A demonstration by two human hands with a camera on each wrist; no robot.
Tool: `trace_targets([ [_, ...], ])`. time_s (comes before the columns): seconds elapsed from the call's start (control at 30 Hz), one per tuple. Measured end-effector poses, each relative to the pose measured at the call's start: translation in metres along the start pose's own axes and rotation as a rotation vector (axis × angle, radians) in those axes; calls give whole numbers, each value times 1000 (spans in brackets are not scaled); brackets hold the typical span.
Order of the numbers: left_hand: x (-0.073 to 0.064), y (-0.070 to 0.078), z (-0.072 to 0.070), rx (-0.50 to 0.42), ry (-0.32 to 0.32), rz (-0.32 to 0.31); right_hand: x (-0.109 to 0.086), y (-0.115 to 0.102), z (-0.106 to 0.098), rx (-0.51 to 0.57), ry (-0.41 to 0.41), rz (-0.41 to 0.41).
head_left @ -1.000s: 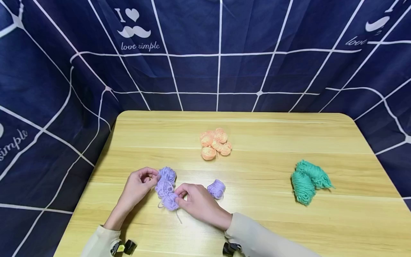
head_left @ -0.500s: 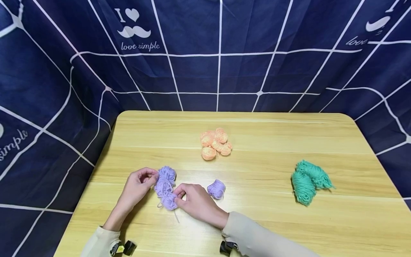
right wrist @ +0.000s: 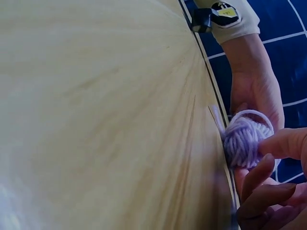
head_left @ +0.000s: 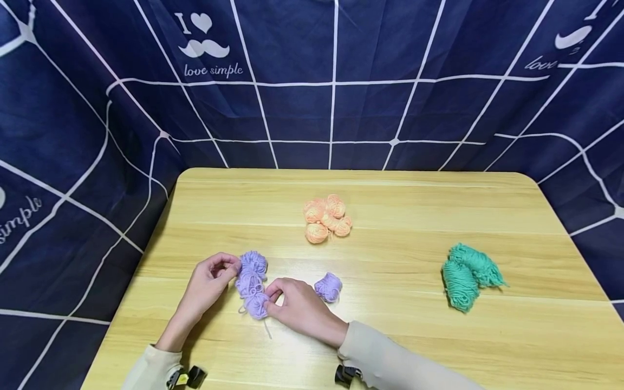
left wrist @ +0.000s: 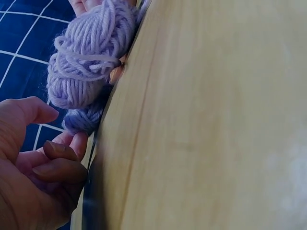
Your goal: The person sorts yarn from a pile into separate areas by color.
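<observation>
Three purple balls of yarn (head_left: 251, 283) lie in a short row on the table, touching one another. At the far ball, my left hand (head_left: 206, 284) has its bent fingertips against the left side; in the left wrist view its thumb stands apart from the fingers (left wrist: 60, 167). My right hand (head_left: 304, 309) holds the right edge of the nearest ball (right wrist: 244, 141) between thumb and fingers. A loose yarn end trails from that ball towards me. Another purple ball of yarn (head_left: 329, 287) sits alone just beyond my right hand.
Several orange balls of yarn (head_left: 317, 233) are clustered at the back middle of the wooden table (head_left: 390, 346). Two green bundles of yarn (head_left: 460, 284) lie together on the right. A dark blue curtain (head_left: 292, 114) with white lines surrounds the table.
The row of purple balls has shifted very slightly left and away from me, and my right hand has moved slightly left with it. My left hand has barely moved.
</observation>
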State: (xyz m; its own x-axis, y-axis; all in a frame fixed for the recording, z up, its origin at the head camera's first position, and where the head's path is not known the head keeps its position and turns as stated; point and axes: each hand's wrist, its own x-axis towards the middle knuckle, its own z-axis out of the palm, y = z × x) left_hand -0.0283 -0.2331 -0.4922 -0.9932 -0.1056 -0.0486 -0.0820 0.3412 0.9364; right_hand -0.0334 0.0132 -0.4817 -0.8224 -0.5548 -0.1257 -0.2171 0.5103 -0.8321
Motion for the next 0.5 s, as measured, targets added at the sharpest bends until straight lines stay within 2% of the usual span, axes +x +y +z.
trace_targets([
  [0.23,0,0,1,-50,-2,-24,-1,2,0,12,-9,6],
  [0.5,1,-1,1,-63,10,11,-4,5,1,20,9,-10],
])
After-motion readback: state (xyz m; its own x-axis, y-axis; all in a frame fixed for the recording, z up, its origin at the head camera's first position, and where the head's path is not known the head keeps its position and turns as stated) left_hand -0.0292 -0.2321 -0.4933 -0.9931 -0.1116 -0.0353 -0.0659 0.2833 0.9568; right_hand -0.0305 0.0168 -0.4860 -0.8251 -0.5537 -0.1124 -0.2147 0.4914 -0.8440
